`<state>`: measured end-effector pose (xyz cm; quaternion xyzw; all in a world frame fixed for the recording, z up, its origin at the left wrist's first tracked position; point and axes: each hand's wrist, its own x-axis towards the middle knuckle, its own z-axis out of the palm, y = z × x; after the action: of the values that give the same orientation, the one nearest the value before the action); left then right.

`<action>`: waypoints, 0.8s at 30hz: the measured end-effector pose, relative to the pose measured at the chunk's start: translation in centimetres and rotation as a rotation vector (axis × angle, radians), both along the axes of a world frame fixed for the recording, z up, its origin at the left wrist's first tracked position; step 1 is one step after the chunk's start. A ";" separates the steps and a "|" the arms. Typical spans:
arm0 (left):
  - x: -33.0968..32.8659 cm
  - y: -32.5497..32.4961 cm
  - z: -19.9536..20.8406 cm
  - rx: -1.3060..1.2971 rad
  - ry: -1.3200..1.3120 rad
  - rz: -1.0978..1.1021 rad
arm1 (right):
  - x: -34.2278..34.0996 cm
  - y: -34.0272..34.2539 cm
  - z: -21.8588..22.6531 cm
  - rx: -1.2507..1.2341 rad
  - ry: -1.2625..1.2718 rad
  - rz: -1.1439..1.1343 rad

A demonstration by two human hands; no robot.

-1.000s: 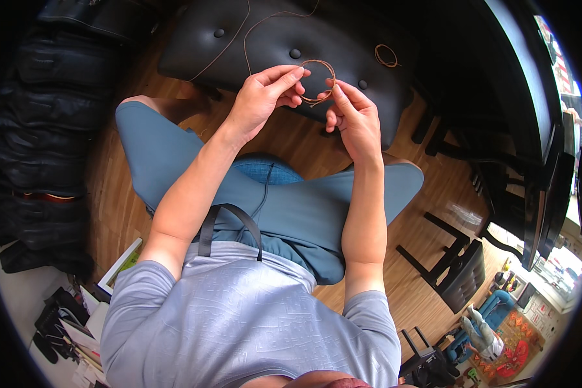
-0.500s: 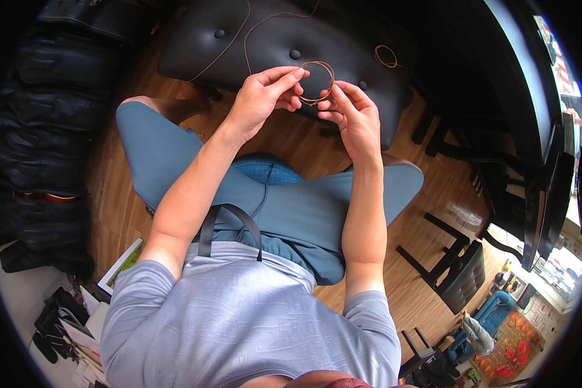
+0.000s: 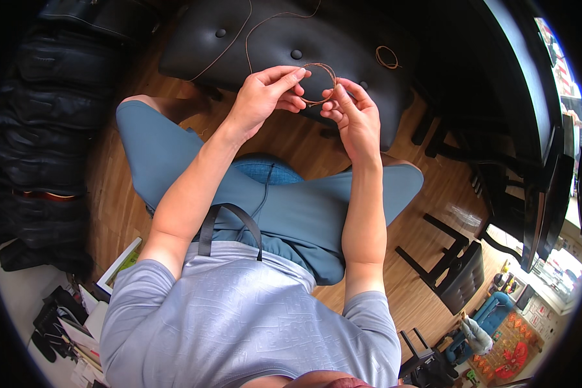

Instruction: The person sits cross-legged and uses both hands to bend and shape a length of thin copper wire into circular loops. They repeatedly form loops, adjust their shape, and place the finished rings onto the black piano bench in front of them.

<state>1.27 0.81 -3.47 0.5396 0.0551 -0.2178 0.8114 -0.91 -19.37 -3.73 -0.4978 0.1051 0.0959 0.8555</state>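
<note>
Between my hands, over the near edge of a black tufted bench, is a loop of thin brown cord wound in several turns. My left hand pinches the loop's left side between thumb and fingertips. Its right side is gripped by my right hand, thumb against the fingers. A long strand of the same cord runs from beside my left hand across the bench. Another small coil of brown cord lies on the bench to the right, apart from my hands.
My knees are spread around a blue round seat. On the left stands a row of black leather-like seating. Black furniture rises at the right, and a small black chair is on the wooden floor.
The fingers of my right hand have shifted slightly on the loop. My left hand keeps its hold, and the cords on the bench lie as before.
</note>
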 end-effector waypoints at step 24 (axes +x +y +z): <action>-0.1 -0.2 -0.2 0.061 0.013 -0.040 | -0.1 0.9 -0.5 0.006 0.006 -0.013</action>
<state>1.22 0.66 -3.67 0.5635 0.0562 -0.2356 0.7898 -1.00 -18.45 -4.23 -0.4942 0.1108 0.0922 0.8573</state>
